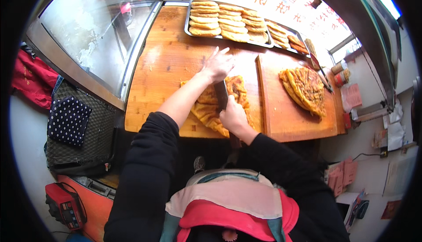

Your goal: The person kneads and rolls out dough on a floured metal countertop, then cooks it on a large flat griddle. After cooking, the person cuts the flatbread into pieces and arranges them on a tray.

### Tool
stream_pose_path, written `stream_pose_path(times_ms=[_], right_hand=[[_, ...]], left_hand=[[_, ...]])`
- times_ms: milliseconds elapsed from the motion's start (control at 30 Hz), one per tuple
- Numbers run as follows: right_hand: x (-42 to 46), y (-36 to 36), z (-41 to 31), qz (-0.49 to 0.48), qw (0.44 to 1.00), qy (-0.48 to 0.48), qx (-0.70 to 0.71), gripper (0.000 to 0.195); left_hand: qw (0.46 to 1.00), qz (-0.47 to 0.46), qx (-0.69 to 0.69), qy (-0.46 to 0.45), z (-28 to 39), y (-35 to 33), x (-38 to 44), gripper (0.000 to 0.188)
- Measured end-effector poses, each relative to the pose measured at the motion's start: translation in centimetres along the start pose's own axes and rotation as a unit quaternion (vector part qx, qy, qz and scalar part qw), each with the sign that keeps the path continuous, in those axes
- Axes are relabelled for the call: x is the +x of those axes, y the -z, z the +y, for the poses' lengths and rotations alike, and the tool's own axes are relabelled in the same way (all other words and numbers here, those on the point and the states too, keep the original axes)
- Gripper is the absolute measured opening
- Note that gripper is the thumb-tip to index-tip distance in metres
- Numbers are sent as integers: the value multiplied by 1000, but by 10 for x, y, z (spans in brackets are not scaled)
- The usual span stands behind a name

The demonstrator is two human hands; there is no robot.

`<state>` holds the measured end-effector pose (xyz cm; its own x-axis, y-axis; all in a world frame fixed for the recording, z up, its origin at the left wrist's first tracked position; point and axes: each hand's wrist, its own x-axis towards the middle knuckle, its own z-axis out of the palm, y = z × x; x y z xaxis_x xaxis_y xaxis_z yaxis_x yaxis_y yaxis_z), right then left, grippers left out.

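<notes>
My right hand (pixel 233 114) is closed around the handle of a broad-bladed knife (pixel 221 94), whose blade lies across a large golden-brown flatbread (pixel 207 108) near the front edge of the wooden table. Just beyond the bread, my left hand (pixel 217 64) is spread with fingers apart, close to the far end of the blade; whether it touches the blade is not clear. To the right, a folded or halved flatbread (pixel 305 90) with a browned top rests on a raised wooden board (pixel 273 123).
Along the window side stand a metal tray (pixel 188 27) of stacked round flatbreads and a second tray (pixel 285 48) of more breads. Dark tongs (pixel 324 78) lean at the board's far right, near some jars (pixel 342 77). A glass pane (pixel 89 37) borders the table's left side.
</notes>
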<state>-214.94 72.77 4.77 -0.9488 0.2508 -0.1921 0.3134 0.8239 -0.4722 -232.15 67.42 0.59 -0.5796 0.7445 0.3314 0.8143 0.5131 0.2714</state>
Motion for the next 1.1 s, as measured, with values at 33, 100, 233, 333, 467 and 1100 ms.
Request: stream_pose_path(times_ms=[33, 100, 233, 333, 467, 1100], right_hand=[[8, -10, 3, 9, 1000, 14, 16, 30], [47, -10, -6, 21, 1000, 22, -10, 31], [54, -10, -15, 15, 998, 60, -13, 30], [55, -1, -12, -12, 999, 31, -7, 33], [12, 18, -7, -39, 999, 38, 0, 29], [-85, 1, 50, -32, 999, 44, 5, 19]], left_hand=[[999, 30, 14, 2, -4, -2, 0, 30], [990, 9, 139, 27, -30, 19, 24, 31], [981, -54, 153, 104, -24, 30, 10, 44], [993, 78, 7, 85, -6, 22, -14, 53], [993, 76, -45, 80, 6, 14, -55, 49], [978, 105, -179, -34, 105, -14, -190, 26]])
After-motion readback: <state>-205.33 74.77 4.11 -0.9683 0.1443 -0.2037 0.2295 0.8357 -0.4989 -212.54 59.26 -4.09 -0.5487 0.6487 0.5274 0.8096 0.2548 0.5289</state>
